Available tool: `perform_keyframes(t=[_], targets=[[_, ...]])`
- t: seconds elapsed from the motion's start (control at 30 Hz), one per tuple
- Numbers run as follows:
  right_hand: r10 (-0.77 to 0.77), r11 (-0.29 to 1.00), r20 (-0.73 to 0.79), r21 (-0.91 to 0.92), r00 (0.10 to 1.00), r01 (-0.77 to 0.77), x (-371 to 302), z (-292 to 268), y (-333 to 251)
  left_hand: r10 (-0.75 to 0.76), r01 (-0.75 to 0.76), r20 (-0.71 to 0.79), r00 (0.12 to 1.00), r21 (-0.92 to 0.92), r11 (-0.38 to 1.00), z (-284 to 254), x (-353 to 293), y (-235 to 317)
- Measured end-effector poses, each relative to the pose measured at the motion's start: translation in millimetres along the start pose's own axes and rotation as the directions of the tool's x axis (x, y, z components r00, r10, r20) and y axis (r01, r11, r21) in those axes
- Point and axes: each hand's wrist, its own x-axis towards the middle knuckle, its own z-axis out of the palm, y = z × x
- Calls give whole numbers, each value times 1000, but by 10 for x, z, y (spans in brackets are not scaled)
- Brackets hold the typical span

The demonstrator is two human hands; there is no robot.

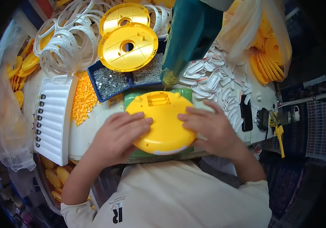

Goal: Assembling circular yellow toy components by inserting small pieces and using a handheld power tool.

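Left hand, head view: the left hand (122, 133) has its fingers (135, 118) close together and lightly bent, lying over the left side of the yellow case (163, 127), holding it.
Right hand: the right hand (213, 127) holds the opposite side, fingers more spread, some tips on the upper surface.
Yellow case: round, smooth and shiny, with a slotted rectangular recess near the far edge, bumps beside it and a pale strip along the near edge.
Place: between both hands, over the green mat (187, 92) on the worktop (80, 141); whether it rests flat, I cannot tell.
Teal tool: the teal tool (190, 36) points down just beyond the case.
Blue tray: the blue tray (94, 82) holds screws (110, 81), with yellow discs (117, 57) above.
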Motion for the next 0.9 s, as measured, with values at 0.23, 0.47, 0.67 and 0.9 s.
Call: perform_keyframes(t=[0.23,0.47,0.67,0.9], targets=[[88,996,-117,-16,989,-90,-319,764,-5,1,-27,100,995,262,965,584,-481,-182],[32,999,-159,-12,987,-34,160,754,151,37,-45,50,998,170,984,488,-339,-169],[77,994,-86,-66,993,-83,396,741,16,8,74,-235,972,337,939,110,280,-579],[86,996,-87,38,992,-83,378,547,57,91,13,-140,986,611,792,-291,849,-1363]])
